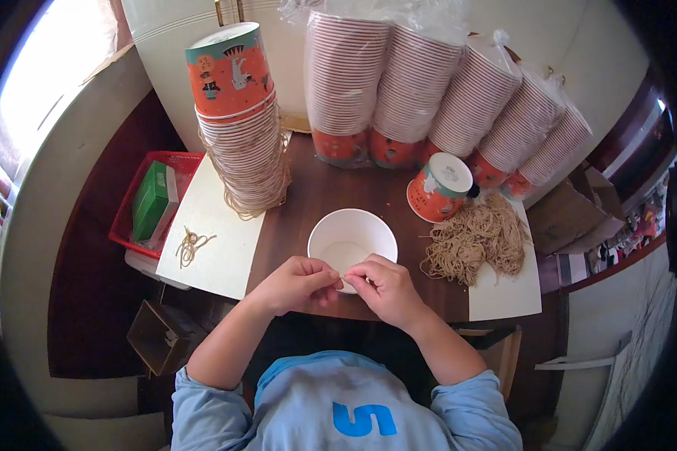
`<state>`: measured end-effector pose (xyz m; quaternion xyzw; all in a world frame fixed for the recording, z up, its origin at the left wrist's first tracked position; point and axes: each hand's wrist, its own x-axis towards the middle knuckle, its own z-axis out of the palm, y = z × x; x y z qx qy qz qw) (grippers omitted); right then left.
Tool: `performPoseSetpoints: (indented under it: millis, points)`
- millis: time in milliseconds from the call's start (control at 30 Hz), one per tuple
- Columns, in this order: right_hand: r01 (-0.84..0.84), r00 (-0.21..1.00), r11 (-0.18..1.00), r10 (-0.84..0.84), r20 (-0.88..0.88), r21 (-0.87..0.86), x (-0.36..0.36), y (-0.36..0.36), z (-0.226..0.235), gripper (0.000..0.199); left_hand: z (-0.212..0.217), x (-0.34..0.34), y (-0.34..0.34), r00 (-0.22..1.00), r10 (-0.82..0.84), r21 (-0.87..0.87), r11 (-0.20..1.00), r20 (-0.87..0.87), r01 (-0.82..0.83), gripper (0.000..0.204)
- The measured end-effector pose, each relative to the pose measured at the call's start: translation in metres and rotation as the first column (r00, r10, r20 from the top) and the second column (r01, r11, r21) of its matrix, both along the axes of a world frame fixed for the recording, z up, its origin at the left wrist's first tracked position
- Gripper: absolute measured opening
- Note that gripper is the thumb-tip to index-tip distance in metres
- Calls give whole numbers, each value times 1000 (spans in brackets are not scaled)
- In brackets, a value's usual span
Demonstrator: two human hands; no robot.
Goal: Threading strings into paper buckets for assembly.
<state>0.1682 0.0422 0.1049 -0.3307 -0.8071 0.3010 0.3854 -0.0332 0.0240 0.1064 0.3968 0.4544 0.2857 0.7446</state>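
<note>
A white paper bucket (351,234) stands mouth up at the middle of the table's near side. Over its near rim, my left hand (299,284) and my right hand (387,292) meet with fingertips pinched close together. Something thin and pale may lie between the fingertips, but it is too small to make out. Right of the bucket lies a tangled heap of beige cords (478,240). Behind the heap, an orange patterned paper bucket (435,194) rests upside down. To the left rises a tall stack of upturned paper buckets (237,143), with beige cord loops hanging around its lower part.
Several plastic-wrapped stacks of paper buckets (346,83) line the table's back. A small cord bundle (194,248) lies on the white left panel. Beyond it, a red basket (128,218) holds a green box (154,201). Cardboard boxes (579,210) stand at the right.
</note>
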Motion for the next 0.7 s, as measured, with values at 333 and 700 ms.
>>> performPoseSetpoints:
  millis: [333, 700]
  points:
    - [-77, 995, 932, 53, -79, -353, -2, -9, 2, 7, -2, 2, -11, 992, 67, 249, 968, -106, -39, 13]
    - [131, 987, 991, -132, 90, 15, 13, 24, -21, 11, -12, -2, 27, 799, 347, 652, 754, -490, 73, 23]
